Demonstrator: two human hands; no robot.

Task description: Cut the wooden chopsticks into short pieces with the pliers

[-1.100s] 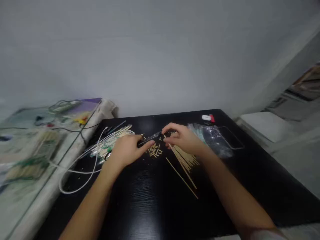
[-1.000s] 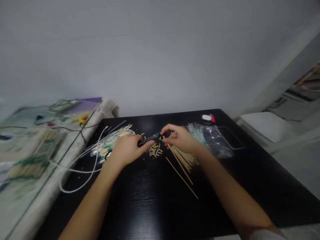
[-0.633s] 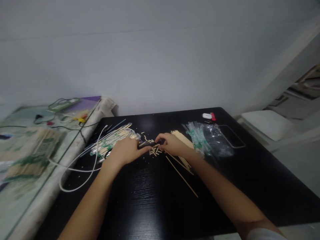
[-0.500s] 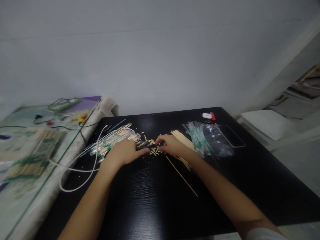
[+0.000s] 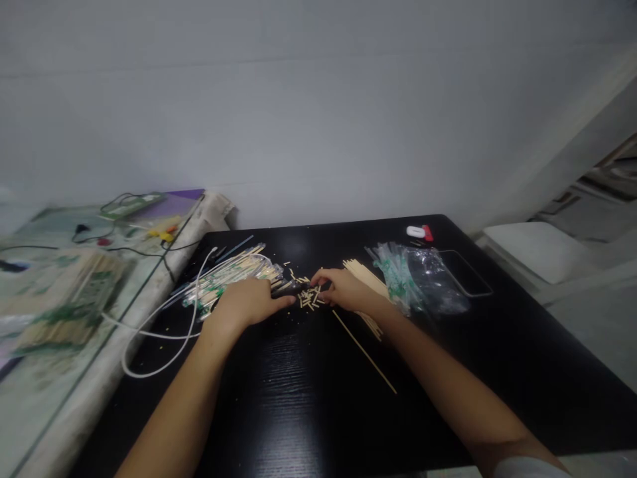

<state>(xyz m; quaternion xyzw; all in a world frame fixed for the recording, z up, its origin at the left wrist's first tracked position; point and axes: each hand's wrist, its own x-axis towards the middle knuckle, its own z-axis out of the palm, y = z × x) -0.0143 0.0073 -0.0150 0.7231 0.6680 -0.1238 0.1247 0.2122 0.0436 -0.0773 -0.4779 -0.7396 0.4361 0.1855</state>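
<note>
Black table (image 5: pixel 298 411), plain grey wall (image 5: pixel 318 133) behind. Short stick pieces (image 5: pixel 309 299) are scattered mid-table, nearer the far edge, long sticks (image 5: pixel 365 277) laid toward the right edge. A dark tool (image 5: pixel 297 288) seems gripped in the left hand (image 5: pixel 245 302); the right hand (image 5: pixel 343 289) is nearly pinched, can't tell on what. Probably trimming's being done; steady alignment is called for next.
</note>
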